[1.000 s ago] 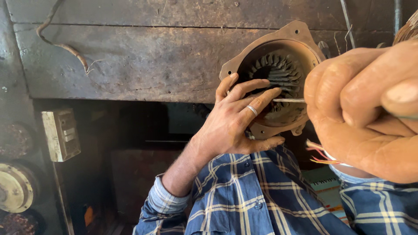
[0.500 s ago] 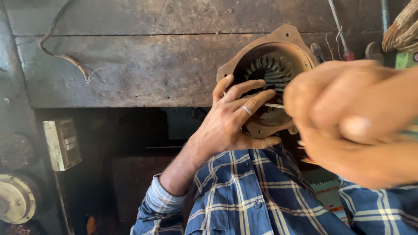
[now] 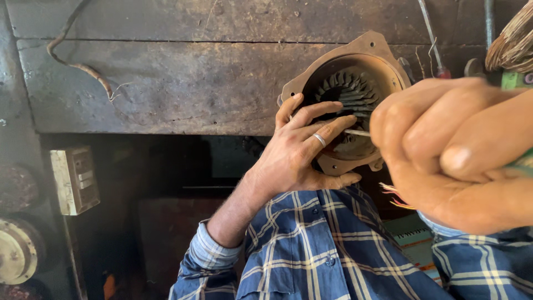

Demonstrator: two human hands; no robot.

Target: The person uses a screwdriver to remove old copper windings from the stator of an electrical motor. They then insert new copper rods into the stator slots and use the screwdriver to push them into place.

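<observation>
both hands busy: left hand (image 3: 302, 150) fingers spread on the motor housing (image 3: 347, 103), right hand (image 3: 444, 150) pinching a thin rod (image 3: 357, 133) into the bare, unwound slots.

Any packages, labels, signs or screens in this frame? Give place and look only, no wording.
No packages, signs or screens show.
Green label or tag: top right edge, just below a bundle of brown strands, small, blurred.
Cream box: low on the left wall, rectangular, grimy, with small markings too faint to make out; it may be a switch box.
</observation>
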